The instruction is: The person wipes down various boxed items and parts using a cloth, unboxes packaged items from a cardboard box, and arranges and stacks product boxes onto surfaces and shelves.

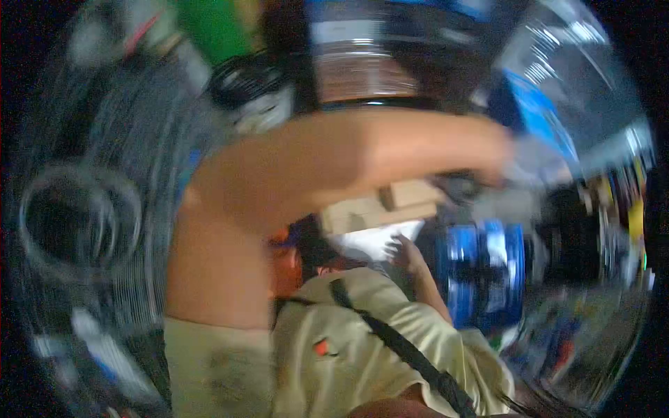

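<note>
Upper right: left hand (533, 161), state too blurred to tell. Centre: right hand (406, 253) spread, apparently touching white sheet (373, 242).

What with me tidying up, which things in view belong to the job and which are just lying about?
Likely in the job:
white sheet-like item, at the right hand
tan cardboard-like item just beyond it, perhaps

Apparently lying about:
blue rounded item
blurred round item

Grey surface (157, 132), blurred; round thing (101, 223) on it.
</note>
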Demonstrator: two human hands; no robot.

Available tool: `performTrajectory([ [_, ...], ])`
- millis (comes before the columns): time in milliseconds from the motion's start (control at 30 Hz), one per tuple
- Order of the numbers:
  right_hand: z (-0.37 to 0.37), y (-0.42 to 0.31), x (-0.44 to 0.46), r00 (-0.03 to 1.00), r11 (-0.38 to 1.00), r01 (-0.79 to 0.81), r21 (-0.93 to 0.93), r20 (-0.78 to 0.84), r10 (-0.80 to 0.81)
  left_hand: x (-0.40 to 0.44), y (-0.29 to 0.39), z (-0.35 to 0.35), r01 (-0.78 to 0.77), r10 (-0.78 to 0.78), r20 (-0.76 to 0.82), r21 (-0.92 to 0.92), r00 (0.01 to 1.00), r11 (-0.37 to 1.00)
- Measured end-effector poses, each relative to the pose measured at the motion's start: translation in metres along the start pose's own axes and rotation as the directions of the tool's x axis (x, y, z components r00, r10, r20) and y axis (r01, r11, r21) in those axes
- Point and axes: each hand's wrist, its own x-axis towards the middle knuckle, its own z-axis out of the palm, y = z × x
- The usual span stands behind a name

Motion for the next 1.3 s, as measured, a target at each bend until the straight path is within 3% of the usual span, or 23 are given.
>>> performTrajectory([
  [67, 0.047, -0.032, -0.032, 0.950, 0.981, 0.103, 0.165, 0.275, -0.146, 0.035, -0.019, 0.056, 0.266, -0.328, 0.363, 0.211, 0.872, 0.940],
  [133, 0.078, -0.041, -0.015, 0.747, 0.892, -0.062, 0.448, 0.613, -0.256, -0.023, -0.059, 0.108, 0.188, -0.169, 0.149, -0.128, 0.974, 0.974],
  [167, 0.108, -0.056, -0.040, 0.589, 0.781, -0.075, 0.620, 0.659, -0.467, -0.043, -0.074, 0.131, 0.274, -0.251, 0.208, -0.093, 0.945, 0.957],
  [200, 0.117, -0.057, -0.041, 0.768, 0.810, 0.357, 0.465, 0.346, -0.538, -0.062, -0.071, 0.160, 0.274, -0.280, 0.168, 0.059, 0.945, 0.960],
  [233, 0.120, -0.063, -0.042, 0.583, 0.606, -0.202, 0.769, 0.592, -0.557, -0.081, -0.072, 0.183, 0.280, -0.308, 0.116, 0.207, 0.944, 0.937],
  [300, 0.118, -0.058, -0.067, 0.486, 0.193, -0.531, 0.825, 0.484, -0.728, -0.087, -0.063, 0.218, 0.338, -0.338, -0.025, 0.047, 0.941, 0.940],
  [333, 0.100, -0.047, -0.032, 0.772, 0.438, -0.170, 0.883, 0.396, -0.497, -0.095, -0.069, 0.229, 0.331, -0.332, -0.009, -0.063, 0.943, 0.942],
  [400, 0.099, -0.031, -0.032, 0.863, 0.713, 0.108, 0.693, 0.291, -0.413, -0.108, -0.067, 0.246, 0.271, -0.304, -0.085, -0.275, 0.949, 0.922],
  [433, 0.098, -0.010, -0.041, 0.929, 0.796, 0.321, 0.514, -0.006, -0.371, -0.117, -0.071, 0.257, 0.294, -0.321, -0.072, -0.251, 0.945, 0.922],
  [500, 0.086, 0.017, -0.036, 0.915, 0.879, 0.385, 0.279, 0.008, -0.403, -0.130, -0.073, 0.271, 0.311, -0.347, -0.029, -0.381, 0.937, 0.871],
  [567, 0.085, 0.040, -0.025, 0.944, 0.923, 0.295, 0.246, -0.226, -0.241, -0.139, -0.074, 0.278, 0.335, -0.351, -0.001, -0.296, 0.936, 0.895],
  [667, 0.086, 0.041, -0.055, 0.911, 0.909, 0.362, -0.206, -0.127, -0.392, -0.158, -0.082, 0.287, 0.463, -0.433, 0.169, -0.243, 0.885, 0.852],
  [733, 0.049, 0.077, -0.009, 0.677, 0.512, 0.411, -0.754, -0.124, -0.726, -0.170, -0.086, 0.291, 0.522, -0.446, 0.290, -0.288, 0.847, 0.803],
  [833, 0.020, 0.088, -0.010, 0.805, 0.629, 0.192, -0.753, -0.246, -0.540, -0.195, -0.111, 0.333, 0.533, -0.419, 0.364, -0.315, 0.832, 0.785],
  [867, 0.024, 0.084, -0.022, 0.795, 0.688, 0.317, -0.653, -0.212, -0.568, -0.199, -0.122, 0.340, 0.492, -0.358, 0.378, -0.359, 0.854, 0.793],
  [900, 0.034, 0.068, -0.041, 0.790, 0.687, 0.324, -0.651, -0.213, -0.574, -0.194, -0.127, 0.334, 0.543, -0.347, 0.556, -0.233, 0.755, 0.807],
  [967, 0.048, 0.032, -0.076, 0.889, 0.881, 0.173, -0.439, -0.316, -0.332, -0.194, -0.133, 0.330, 0.675, -0.392, 0.709, -0.160, 0.586, 0.720],
  [1000, 0.027, 0.037, -0.058, 0.880, 0.909, 0.237, -0.344, -0.320, -0.351, -0.186, -0.131, 0.316, 0.622, -0.386, 0.744, -0.051, 0.545, 0.782],
  [1033, 0.006, 0.042, -0.042, 0.844, 0.903, 0.343, -0.260, -0.336, -0.417, -0.194, -0.155, 0.331, 0.481, -0.240, 0.759, -0.109, 0.605, 0.870],
  [1167, -0.002, -0.024, -0.096, 0.863, 0.837, 0.473, 0.275, -0.337, -0.377, -0.161, -0.185, 0.331, 0.678, -0.327, 0.815, -0.106, 0.478, 0.727],
  [1200, -0.030, -0.033, -0.088, 0.883, 0.862, 0.421, 0.283, -0.344, -0.319, -0.146, -0.190, 0.328, 0.710, -0.348, 0.782, -0.164, 0.517, 0.685],
  [1267, -0.103, -0.039, -0.053, 0.702, 0.711, 0.682, 0.172, -0.425, -0.571, -0.100, -0.192, 0.322, 0.753, -0.406, 0.732, -0.218, 0.547, 0.621],
  [1300, -0.122, -0.059, -0.049, 0.719, 0.678, 0.666, 0.310, -0.508, -0.474, -0.065, -0.178, 0.304, 0.799, -0.455, 0.730, -0.205, 0.510, 0.566],
])
